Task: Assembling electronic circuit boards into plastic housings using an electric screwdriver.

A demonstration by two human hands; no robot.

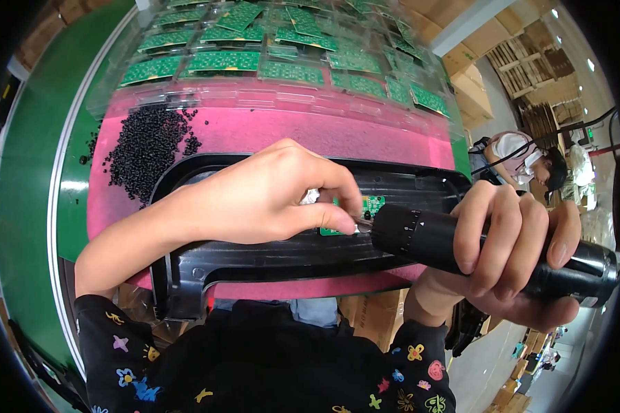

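Observation:
My right hand [513,241] is wrapped round a thick black electric screwdriver [420,234], which lies nearly level and points left. Its metal bit [364,225] meets the fingertips of my left hand [275,189], where thumb and finger are pinched together. What they pinch is too small to make out. A white, crumpled-looking bit [311,197] shows inside the curled fingers. Beneath the fingertips a small green circuit board [373,205] lies in a long black plastic housing [275,263]. My left hand hides part of the board and the housing's middle.
A heap of small black parts [148,148] sits on the pink mat [269,131], left of the housing. Clear plastic trays [296,100] with many green circuit boards [224,61] stand at the back. To the right, another person [520,155] is near cartons [472,93].

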